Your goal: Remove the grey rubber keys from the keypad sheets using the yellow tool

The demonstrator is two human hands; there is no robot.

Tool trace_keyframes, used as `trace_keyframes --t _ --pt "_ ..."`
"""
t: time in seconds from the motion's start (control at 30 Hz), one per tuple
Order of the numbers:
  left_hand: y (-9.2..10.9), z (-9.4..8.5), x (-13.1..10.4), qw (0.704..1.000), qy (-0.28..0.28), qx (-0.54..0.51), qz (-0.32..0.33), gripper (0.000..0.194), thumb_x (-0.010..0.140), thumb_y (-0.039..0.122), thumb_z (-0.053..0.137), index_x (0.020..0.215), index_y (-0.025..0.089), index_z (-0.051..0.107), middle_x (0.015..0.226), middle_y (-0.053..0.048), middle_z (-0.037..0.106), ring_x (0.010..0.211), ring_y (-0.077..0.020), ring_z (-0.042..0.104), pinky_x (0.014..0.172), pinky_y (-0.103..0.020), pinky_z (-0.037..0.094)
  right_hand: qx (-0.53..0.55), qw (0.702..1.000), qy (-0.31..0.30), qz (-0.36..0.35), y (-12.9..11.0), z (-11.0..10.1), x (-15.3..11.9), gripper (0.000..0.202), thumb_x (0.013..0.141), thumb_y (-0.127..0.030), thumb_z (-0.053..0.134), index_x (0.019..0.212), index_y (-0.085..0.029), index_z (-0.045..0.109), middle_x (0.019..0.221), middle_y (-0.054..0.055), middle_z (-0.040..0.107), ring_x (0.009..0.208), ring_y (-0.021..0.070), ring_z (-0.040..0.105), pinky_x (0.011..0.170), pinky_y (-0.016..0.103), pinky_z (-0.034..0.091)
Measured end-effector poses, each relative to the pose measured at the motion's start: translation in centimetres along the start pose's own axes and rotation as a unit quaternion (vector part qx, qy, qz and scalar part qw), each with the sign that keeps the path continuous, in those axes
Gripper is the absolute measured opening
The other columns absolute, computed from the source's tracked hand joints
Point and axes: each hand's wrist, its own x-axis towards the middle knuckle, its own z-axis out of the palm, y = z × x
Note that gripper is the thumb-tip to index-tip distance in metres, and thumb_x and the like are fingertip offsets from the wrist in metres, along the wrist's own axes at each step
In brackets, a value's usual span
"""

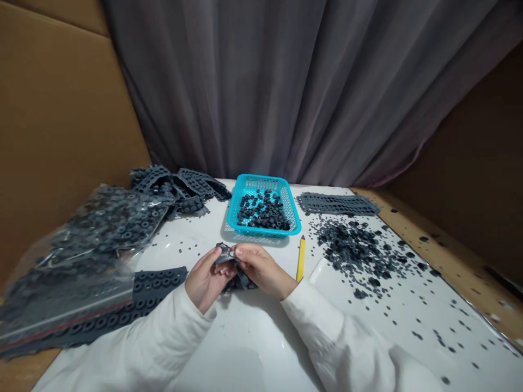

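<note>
So the left hand (207, 279) and right hand (263, 268) are pinching a dark grey rubber piece (224, 260), fingers nearly closed, just this side of the blue plastic basket (263, 233); close grips are probably helping control, but the yellow pointed tool (301, 260) is lying near the right wrist, loose black scraps (359, 247) beyond

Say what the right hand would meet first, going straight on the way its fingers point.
The right hand would first push into the dark grey piece it pinches, then likely the left hand just across it; depth is unclear in this single view.
</note>
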Motion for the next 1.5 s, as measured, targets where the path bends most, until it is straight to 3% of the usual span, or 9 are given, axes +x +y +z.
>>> trace_keyframes --t 0.2,0.37,0.43,0.57,0.67,1.0,1.23,1.5 --pt "0.1 0.1 0.1 1.000 -0.002 -0.013 -0.019 0.026 0.072 0.014 0.061 0.049 0.014 0.048 0.041 0.004 0.038 0.043 -0.0094 0.040 0.047 -0.022 0.040 0.046 0.999 0.022 -0.012 0.3 0.4 -0.1 0.037 0.067 -0.043 0.068 0.052 -0.016 0.046 0.055 -0.002 0.044 0.056 0.0113 0.043 0.057 0.024 0.034" --pt "1.0 0.4 0.1 0.999 0.009 -0.044 -0.025 0.029 0.075 0.012 0.055 0.048 0.015 0.044 0.040 0.005 0.035 0.040 -0.0081 0.039 0.044 -0.022 0.041 0.091 0.994 0.025 -0.062 -0.6 0.0 0.0 0.040 0.072 -0.039 0.064 0.049 -0.017 0.040 0.052 -0.005 0.032 0.049 0.0087 0.030 0.050 0.023 0.024" --pt "1.3 0.5 0.0 0.999 0.016 -0.038 -0.010 0.028 0.074 0.013 0.056 0.048 0.015 0.044 0.041 0.004 0.040 0.041 -0.0085 0.043 0.045 -0.022 0.043 0.098 0.991 -0.002 -0.088 -1.4 -0.1 0.1 0.040 0.076 -0.039 0.060 0.050 -0.017 0.038 0.053 -0.005 0.030 0.049 0.0090 0.029 0.050 0.024 0.022" --pt "1.1 0.7 -0.4 0.996 0.076 0.043 0.035 0.009 0.067 0.015 0.065 0.062 0.012 0.058 0.055 -0.002 0.060 0.049 -0.0122 0.054 0.046 -0.022 0.047 0.014 0.993 -0.078 -0.090 -3.2 -0.4 -0.1 0.037 0.081 -0.040 0.055 0.054 -0.017 0.044 0.055 -0.003 0.034 0.051 0.0100 0.031 0.051 0.026 0.021" --pt "0.9 0.6 -0.3 0.991 0.115 0.053 0.036 0.008 0.067 0.018 0.064 0.063 0.011 0.060 0.054 -0.002 0.061 0.047 -0.0122 0.054 0.045 -0.024 0.048 -0.007 0.991 -0.116 -0.070 -4.2 -0.6 -0.5 0.041 0.084 -0.047 0.049 0.057 -0.017 0.044 0.056 -0.003 0.035 0.050 0.0100 0.031 0.051 0.026 0.020" --pt "0.8 0.4 0.2 0.990 0.128 0.054 0.036 0.019 0.078 0.015 0.050 0.062 0.009 0.061 0.054 -0.004 0.061 0.046 -0.0105 0.053 0.046 -0.022 0.049 0.035 0.977 -0.205 -0.055 -4.7 -0.6 -0.8 0.051 0.091 -0.050 0.027 0.054 -0.017 0.039 0.055 -0.003 0.032 0.049 0.0104 0.027 0.051 0.027 0.019" --pt "0.8 0.8 0.2 0.990 0.131 0.049 0.032 0.025 0.081 0.015 0.046 0.061 0.009 0.060 0.052 -0.003 0.059 0.044 -0.0104 0.052 0.043 -0.021 0.047 0.088 0.972 -0.212 -0.042 -4.5 -0.3 -0.8 0.056 0.092 -0.051 0.019 0.050 -0.017 0.037 0.052 -0.003 0.029 0.047 0.0105 0.025 0.051 0.027 0.019" --pt "0.8 0.7 0.1 0.991 0.126 0.022 0.025 0.027 0.082 0.014 0.044 0.059 0.009 0.058 0.048 -0.002 0.056 0.040 -0.0087 0.049 0.038 -0.017 0.042 0.219 0.959 -0.181 -0.017 -4.9 0.4 -1.3 0.062 0.090 -0.055 0.007 0.044 -0.015 0.018 0.046 -0.003 0.019 0.044 0.0106 0.022 0.053 0.026 0.024"
